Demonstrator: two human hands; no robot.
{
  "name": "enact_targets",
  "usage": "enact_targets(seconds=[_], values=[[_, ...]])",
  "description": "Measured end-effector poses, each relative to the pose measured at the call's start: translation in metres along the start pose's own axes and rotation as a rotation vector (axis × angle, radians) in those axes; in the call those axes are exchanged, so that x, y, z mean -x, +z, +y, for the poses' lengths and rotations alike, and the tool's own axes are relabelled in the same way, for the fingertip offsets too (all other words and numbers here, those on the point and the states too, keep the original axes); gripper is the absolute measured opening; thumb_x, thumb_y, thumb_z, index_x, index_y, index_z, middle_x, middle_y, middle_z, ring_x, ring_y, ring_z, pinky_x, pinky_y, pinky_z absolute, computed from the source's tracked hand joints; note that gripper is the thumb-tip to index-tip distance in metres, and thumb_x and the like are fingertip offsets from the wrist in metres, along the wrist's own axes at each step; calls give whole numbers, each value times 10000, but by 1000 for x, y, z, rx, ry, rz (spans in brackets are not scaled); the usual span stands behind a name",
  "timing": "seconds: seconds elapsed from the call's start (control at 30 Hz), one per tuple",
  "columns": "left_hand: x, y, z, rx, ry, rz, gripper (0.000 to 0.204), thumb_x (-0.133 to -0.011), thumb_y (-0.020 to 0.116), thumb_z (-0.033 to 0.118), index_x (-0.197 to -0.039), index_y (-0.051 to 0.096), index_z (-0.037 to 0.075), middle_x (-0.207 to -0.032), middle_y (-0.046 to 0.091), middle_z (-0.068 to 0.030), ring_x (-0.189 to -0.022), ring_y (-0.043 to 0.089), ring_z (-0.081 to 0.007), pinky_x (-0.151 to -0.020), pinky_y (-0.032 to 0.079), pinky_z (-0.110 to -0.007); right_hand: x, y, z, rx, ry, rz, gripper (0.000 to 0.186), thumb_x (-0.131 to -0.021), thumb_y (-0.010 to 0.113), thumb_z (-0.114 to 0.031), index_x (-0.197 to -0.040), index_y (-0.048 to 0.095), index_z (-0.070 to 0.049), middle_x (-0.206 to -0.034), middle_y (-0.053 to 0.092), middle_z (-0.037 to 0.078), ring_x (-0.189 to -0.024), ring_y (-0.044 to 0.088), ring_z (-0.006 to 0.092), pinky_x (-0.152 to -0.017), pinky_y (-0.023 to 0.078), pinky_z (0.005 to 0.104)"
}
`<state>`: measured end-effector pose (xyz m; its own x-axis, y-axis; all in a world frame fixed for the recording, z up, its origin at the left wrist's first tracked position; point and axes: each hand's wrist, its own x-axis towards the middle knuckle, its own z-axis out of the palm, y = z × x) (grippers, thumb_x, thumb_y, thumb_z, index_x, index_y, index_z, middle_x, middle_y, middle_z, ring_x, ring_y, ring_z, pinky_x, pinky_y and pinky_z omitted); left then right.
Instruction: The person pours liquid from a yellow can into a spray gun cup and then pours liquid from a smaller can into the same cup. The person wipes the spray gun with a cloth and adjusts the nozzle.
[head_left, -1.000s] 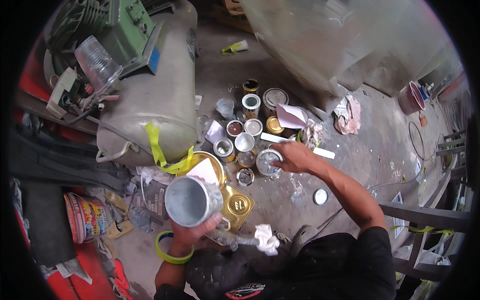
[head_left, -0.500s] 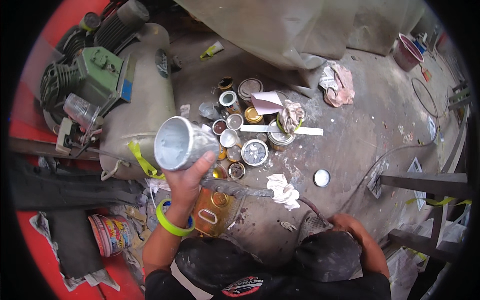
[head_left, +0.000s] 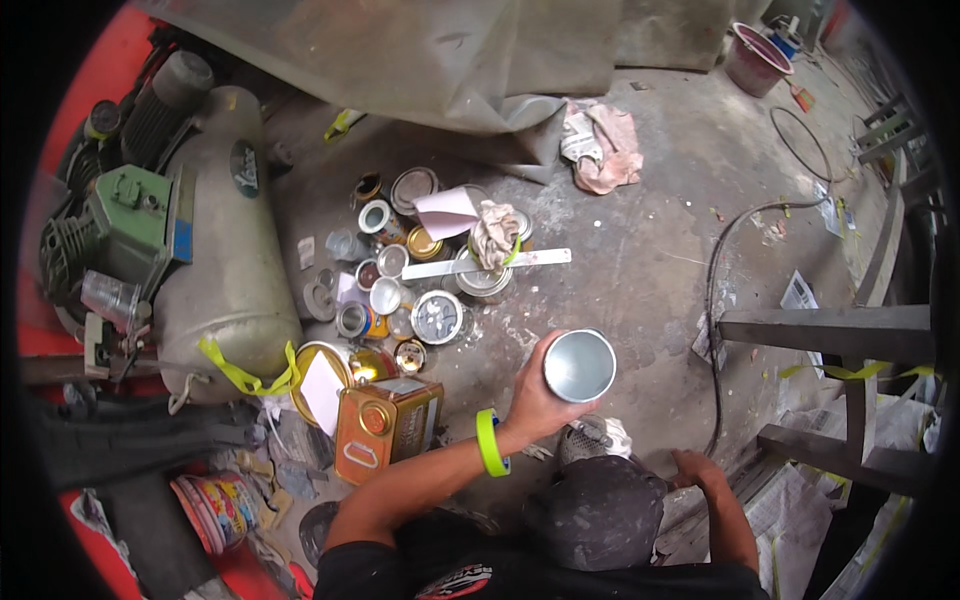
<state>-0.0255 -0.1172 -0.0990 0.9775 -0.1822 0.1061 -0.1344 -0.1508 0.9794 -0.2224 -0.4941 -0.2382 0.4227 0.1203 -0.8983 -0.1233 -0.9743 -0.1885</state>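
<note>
- Left hand (head_left: 540,400): clamped around the side of a light-grey, round-mouthed cup (head_left: 580,366); cup is held off the floor, mouth facing up, inside coated pale grey.
- Right hand (head_left: 692,467): well apart from the left; partly hidden, grip cannot be told.
- Left wrist: ringed by a neon-yellow tape roll (head_left: 487,440).
- Between the hands, nearer the body: dark, dust-marked knee (head_left: 595,515).
- Left of left hand, past the wrist: orange-gold rectangular metal can (head_left: 390,430).
- Beyond left hand, to its left: round tin with grey-splattered top (head_left: 437,317), among clustered tins; behind it, flat white strip (head_left: 540,258) is laid across tins, just beside a crumpled off-white cloth (head_left: 495,235).
- Beyond right hand: thin black hose (head_left: 714,330) is stretched along the floor.
- Far left of both hands: grey cylindrical metal tank (head_left: 225,290).
</note>
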Motion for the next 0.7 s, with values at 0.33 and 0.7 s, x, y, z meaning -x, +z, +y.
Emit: enact_targets(seconds=[0.33, 0.7], values=[[-28, -26, 19, -152, 112, 8, 948, -606, 917, 238, -1380, 405, 48, -1271, 586, -163, -1153, 611, -317, -969, 493, -399, -10, -137, -260, -710, -709, 396, 430, -779, 775, -166, -1147, 630, 1, -1005, 690, 129, -911, 641, 243, -813, 490, 371], [4, -121, 55, -784, 58, -205, 944, -713, 806, 535, -1365, 425, -31, -1340, 510, -256, -1330, 433, -409, -1096, 368, -453, -10, -131, -305, -722, -702, 462, 255, -857, 658, -72, -1101, 642, -1, -880, 670, 137, -802, 610, 185, -742, 490, 337]])
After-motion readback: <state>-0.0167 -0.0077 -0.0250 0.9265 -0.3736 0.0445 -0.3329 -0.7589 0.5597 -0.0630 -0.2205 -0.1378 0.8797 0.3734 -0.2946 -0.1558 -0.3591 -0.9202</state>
